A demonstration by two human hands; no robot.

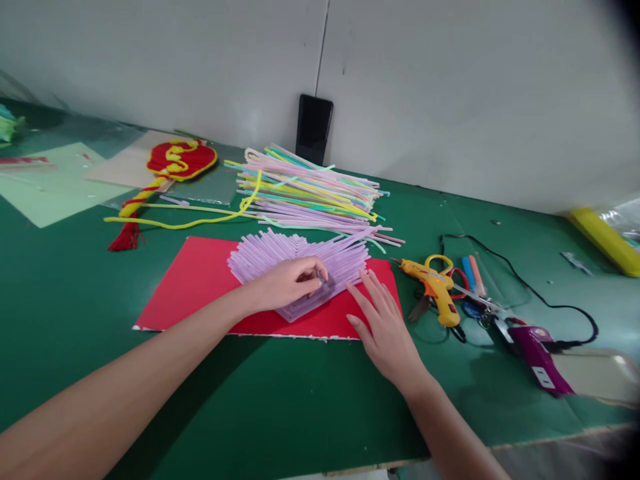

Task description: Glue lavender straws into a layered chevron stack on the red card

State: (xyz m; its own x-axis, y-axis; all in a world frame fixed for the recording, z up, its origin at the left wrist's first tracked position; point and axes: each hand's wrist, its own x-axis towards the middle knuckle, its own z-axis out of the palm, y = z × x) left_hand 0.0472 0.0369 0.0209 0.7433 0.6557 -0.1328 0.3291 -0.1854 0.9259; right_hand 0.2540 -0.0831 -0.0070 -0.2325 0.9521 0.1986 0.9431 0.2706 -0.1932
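A heart shape made of lilac pipe cleaners [280, 257] lies on a red sheet [195, 283] on the green table. My left hand [290, 283] rests on the heart's lower middle, fingers curled in a pinch on the lilac strands. My right hand [383, 323] lies flat and open on the red sheet at the heart's right edge, fingertips touching the strands.
A heap of coloured pipe cleaners [310, 190] sits behind the heart. A yellow glue gun [433, 290], scissors [445, 267] and pens lie to the right, with a black cord [530, 290] and a purple object [540, 353]. A red-and-yellow knot ornament [173, 163] lies at the back left. A black phone [313, 129] leans on the wall.
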